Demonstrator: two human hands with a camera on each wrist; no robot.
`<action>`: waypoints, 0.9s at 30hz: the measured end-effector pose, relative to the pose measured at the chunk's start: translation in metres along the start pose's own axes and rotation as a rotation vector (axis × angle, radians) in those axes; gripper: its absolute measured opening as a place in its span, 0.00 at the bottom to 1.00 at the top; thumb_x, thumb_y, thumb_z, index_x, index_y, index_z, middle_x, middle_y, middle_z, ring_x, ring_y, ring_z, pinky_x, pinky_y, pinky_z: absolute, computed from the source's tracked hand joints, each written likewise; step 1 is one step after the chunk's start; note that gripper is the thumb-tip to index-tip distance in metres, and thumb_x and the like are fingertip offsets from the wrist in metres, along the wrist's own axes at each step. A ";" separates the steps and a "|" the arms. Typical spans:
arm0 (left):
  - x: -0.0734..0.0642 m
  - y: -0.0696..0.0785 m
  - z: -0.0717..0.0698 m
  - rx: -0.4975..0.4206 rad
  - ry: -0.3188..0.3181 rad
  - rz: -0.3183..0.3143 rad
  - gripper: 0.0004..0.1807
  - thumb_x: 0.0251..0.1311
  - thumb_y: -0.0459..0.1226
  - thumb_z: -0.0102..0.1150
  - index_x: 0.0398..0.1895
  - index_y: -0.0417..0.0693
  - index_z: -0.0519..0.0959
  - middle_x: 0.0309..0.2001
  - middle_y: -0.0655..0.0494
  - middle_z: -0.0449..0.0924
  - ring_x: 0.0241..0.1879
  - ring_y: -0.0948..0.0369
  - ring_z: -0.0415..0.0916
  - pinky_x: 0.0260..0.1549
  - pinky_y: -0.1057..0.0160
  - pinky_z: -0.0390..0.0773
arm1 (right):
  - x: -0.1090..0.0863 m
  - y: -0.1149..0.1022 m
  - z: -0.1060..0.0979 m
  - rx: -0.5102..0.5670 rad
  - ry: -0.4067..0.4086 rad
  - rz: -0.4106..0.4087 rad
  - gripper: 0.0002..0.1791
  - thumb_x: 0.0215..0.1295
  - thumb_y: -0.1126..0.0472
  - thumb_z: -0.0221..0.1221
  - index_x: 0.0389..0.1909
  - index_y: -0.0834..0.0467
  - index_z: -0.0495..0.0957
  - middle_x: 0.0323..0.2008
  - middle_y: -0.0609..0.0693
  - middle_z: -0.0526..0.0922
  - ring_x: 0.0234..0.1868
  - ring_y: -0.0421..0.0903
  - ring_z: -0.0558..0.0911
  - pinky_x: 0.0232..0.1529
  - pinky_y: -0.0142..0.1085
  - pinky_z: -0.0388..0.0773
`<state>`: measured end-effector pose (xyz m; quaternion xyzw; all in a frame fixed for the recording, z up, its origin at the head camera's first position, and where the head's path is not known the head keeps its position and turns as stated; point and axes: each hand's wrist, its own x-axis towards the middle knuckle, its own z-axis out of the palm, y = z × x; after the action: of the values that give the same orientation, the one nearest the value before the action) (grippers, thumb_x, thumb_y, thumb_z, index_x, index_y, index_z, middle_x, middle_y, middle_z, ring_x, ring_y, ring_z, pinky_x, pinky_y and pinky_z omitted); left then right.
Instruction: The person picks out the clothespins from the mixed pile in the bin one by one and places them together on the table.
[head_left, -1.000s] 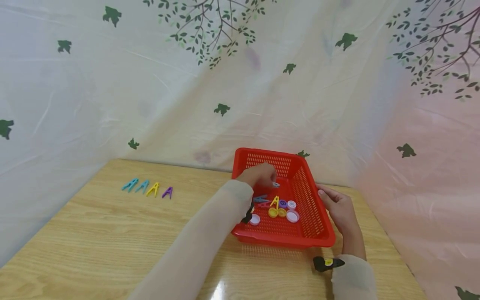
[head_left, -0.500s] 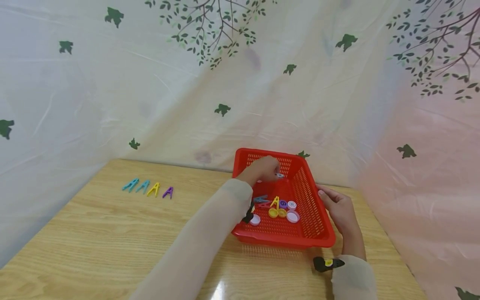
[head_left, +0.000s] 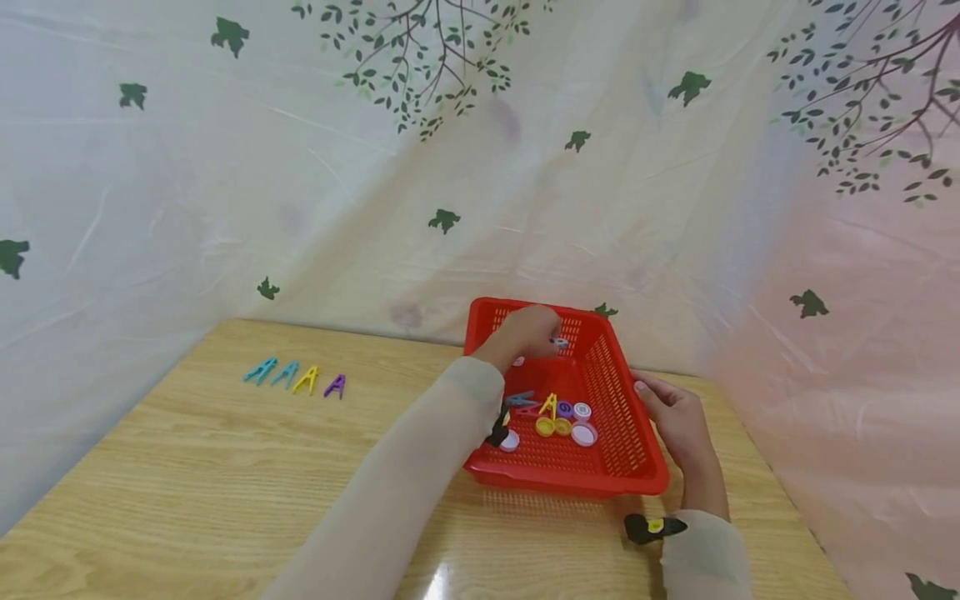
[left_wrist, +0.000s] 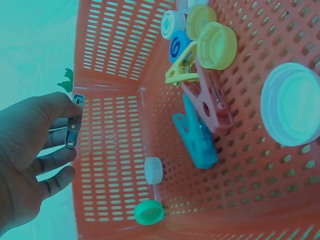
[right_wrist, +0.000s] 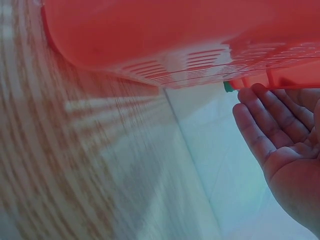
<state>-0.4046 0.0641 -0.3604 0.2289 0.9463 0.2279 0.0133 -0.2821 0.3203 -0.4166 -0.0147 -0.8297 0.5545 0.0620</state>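
Pinching a blue-grey clothespin, the left hand hovers at twelve o'clock in the red basket. Straight-fingered, the right hand touches it at three o'clock, probably steadying it.

Can barely make out the clothespin in the left hand, right of centre in the head view, nor see all of the red basket behind the left sleeve. Cannot follow the right hand past the right edge of the right wrist view, nor the large white cap past the left wrist view's right edge.
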 end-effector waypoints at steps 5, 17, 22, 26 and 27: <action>-0.003 0.007 -0.012 0.041 0.031 0.018 0.14 0.57 0.48 0.75 0.35 0.56 0.79 0.34 0.63 0.80 0.31 0.63 0.79 0.33 0.66 0.82 | 0.000 0.000 0.000 0.001 -0.003 0.000 0.31 0.75 0.43 0.56 0.70 0.57 0.74 0.60 0.52 0.83 0.48 0.32 0.83 0.47 0.28 0.81; -0.011 0.018 -0.052 0.162 0.070 0.071 0.11 0.62 0.48 0.70 0.40 0.57 0.79 0.36 0.62 0.79 0.35 0.63 0.76 0.36 0.68 0.78 | -0.001 0.002 0.000 -0.006 -0.001 -0.002 0.31 0.75 0.43 0.56 0.70 0.58 0.74 0.60 0.53 0.83 0.48 0.32 0.83 0.47 0.28 0.81; -0.021 0.015 -0.072 0.248 0.074 0.081 0.10 0.65 0.48 0.65 0.40 0.55 0.78 0.35 0.61 0.78 0.35 0.62 0.76 0.35 0.68 0.78 | 0.002 0.004 0.000 -0.006 -0.003 -0.023 0.32 0.75 0.42 0.56 0.70 0.58 0.74 0.59 0.51 0.84 0.48 0.32 0.84 0.47 0.28 0.81; -0.028 0.015 -0.086 0.334 0.082 0.084 0.10 0.65 0.48 0.63 0.42 0.54 0.77 0.35 0.61 0.78 0.35 0.63 0.76 0.36 0.68 0.78 | 0.003 0.005 0.000 0.002 -0.005 -0.034 0.31 0.75 0.43 0.57 0.70 0.58 0.74 0.57 0.47 0.85 0.48 0.32 0.84 0.47 0.28 0.81; -0.030 0.014 -0.089 0.347 0.086 0.087 0.11 0.65 0.48 0.63 0.42 0.54 0.77 0.35 0.61 0.78 0.34 0.63 0.76 0.36 0.68 0.78 | 0.003 0.005 -0.001 0.004 -0.006 -0.032 0.30 0.76 0.44 0.56 0.70 0.58 0.74 0.57 0.48 0.84 0.48 0.32 0.84 0.47 0.28 0.81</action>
<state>-0.3830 0.0242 -0.2766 0.2584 0.9604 0.0711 -0.0766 -0.2848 0.3232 -0.4207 0.0003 -0.8289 0.5552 0.0682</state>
